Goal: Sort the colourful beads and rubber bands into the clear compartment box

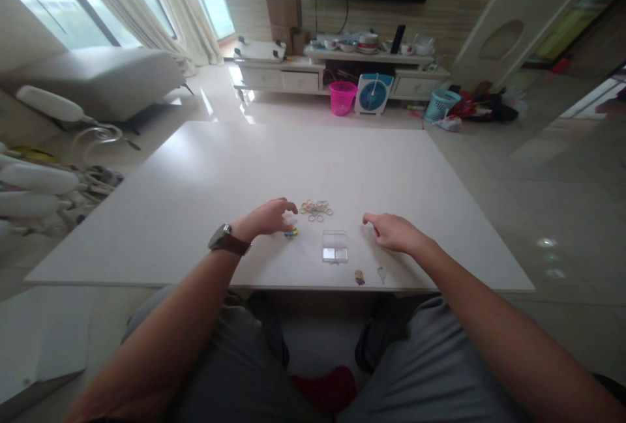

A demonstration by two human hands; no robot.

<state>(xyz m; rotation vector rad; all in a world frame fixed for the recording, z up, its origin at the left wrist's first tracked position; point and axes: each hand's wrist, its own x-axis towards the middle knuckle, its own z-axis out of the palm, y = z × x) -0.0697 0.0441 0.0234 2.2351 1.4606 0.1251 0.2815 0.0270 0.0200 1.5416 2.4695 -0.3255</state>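
Observation:
My left hand (272,216), a watch (225,238) on its wrist, hovers over the white table with thumb and fingers apart. Just under its fingertips lies a small blue and yellow object (291,233), too small to name; I cannot tell whether the hand touches it. A loose pile of pale rubber bands (316,209) spreads to the right of that hand. Between the hands sits a clear plastic case (335,247) with its lid raised. My right hand (395,232) is to the right of the case, index finger stretched out and thumb apart, with nothing visible in it.
By the table's (274,162) near edge lie a small yellow and blue cartoon figure (359,277) and a small clear piece (381,273). Beyond the table are a pink basket (342,98), a blue fan (373,94) and a low white cabinet (300,81).

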